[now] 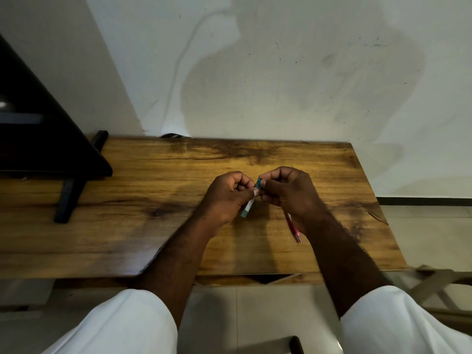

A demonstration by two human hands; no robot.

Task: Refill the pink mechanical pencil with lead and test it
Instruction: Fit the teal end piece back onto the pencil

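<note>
**Item 1, left hand** point(227, 198): you are gripping the lead tube point(247, 207) in curled fingers. Its teal base is pointing down over the wooden table point(153, 200).

**Item 2, right hand** point(288, 192): you are pinching the tube's teal cap point(258, 184) with thumb and fingertips. You are also trapping the pink mechanical pencil point(295, 229) under the palm, with one end jutting out toward the table's near edge.

**Item 3, stage (judged):** you are working the cap. No lead is showing, and the hand is hiding the pencil's upper end.

**Item 4, hazards (judged):**
- The right hand is doing two jobs. As the fingertips pull, the palm grip may loosen and the pencil could slide out, then roll off the near edge.
- A cap that is giving way suddenly could jerk the tube, and loose leads would be spilling onto the table or snapping.
- The tube is tilting. Once it is uncapped, any further lean toward the open end could let several leads out at once.
- The small cap could be escaping your fingertips.
</note>
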